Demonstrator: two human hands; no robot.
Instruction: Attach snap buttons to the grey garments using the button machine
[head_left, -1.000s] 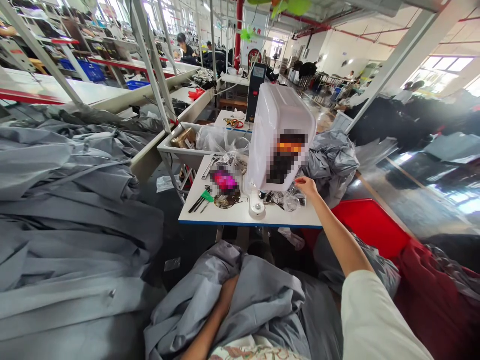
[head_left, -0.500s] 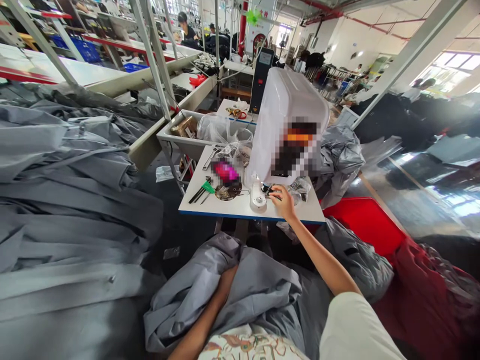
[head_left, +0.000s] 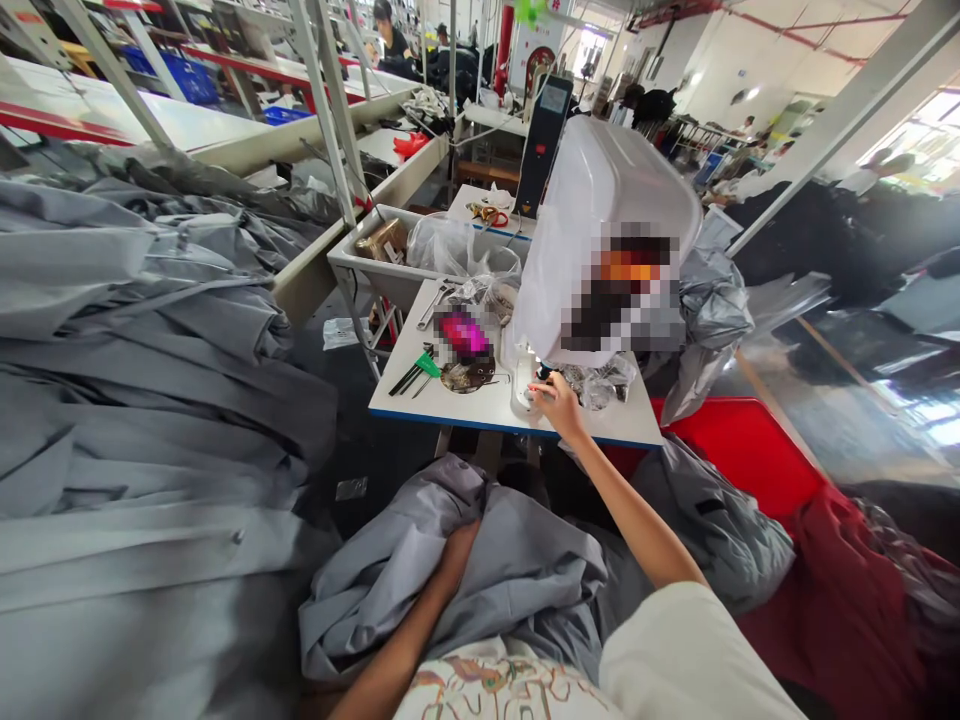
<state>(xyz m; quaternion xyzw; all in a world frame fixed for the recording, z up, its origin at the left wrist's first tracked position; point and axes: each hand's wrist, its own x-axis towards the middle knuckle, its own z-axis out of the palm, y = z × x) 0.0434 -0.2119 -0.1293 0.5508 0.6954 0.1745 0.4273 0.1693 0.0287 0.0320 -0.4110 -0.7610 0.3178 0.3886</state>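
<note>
My right hand point(head_left: 556, 402) reaches over the low white base point(head_left: 523, 392) of a tabletop machine with a large whitish housing point(head_left: 581, 190). Its fingers are pinched together, with a small reddish spot at the tips; what they hold is too small to name. A dark part point(head_left: 544, 370) of the machine sits just above the fingers. My left hand point(head_left: 463, 545) lies low in my lap, tucked into a heap of grey fabric point(head_left: 525, 545). Folds hide its fingers, so their grip does not show.
On the white tabletop point(head_left: 405, 408) lie dark rods with a green tag point(head_left: 428, 364), wrenches point(head_left: 435, 303) and clear plastic bags point(head_left: 609, 383). Grey cloth point(head_left: 150, 420) is piled at the left. A red bin point(head_left: 739, 445) stands at the right, beside red fabric point(head_left: 847, 590).
My right hand has shifted slightly left relative to the machine, its fingertips now over the white base instead of at its right side. The left hand stays in the grey fabric. The view has swung slightly.
</note>
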